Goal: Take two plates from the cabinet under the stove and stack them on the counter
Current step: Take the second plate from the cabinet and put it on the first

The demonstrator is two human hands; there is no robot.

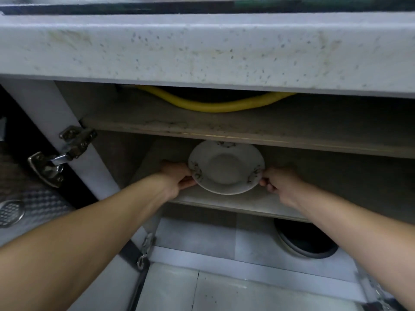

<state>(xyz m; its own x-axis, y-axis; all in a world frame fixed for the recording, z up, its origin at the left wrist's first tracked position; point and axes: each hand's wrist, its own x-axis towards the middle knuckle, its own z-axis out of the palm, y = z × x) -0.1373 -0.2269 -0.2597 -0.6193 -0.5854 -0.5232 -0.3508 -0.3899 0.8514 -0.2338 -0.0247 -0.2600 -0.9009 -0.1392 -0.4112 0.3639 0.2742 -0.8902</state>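
A thick, speckled pale-grey stone counter (202, 48) fills the top of the view, its front edge facing the camera. Below it an open cabinet (336, 135) with dull beige board walls shows two levels: an upper shelf (224, 129) with a stained front edge, and a lower shelf (235, 204) beneath it. Two bare forearms reach in from the bottom corners toward the lower shelf. A white open cabinet door (51, 113) stands at the left, carrying a metal hinge (62, 153). A yellow ribbed hose (215, 104) sags across the dark gap above the upper shelf. On the cabinet floor at lower right sits a dark round bowl with a pale rim (307, 241), partly hidden under the lower shelf. The task's thing, a white round ceramic plate with small brown floral marks on its rim (225, 167), is inside the cabinet just above the front of the lower shelf, tilted so its face turns toward the camera. The left hand (177, 178) has its grip closed on the plate's left rim, and the right hand (278, 180) has its grip closed on the right rim, fingers curled underneath. Only one plate can be made out between the hands.
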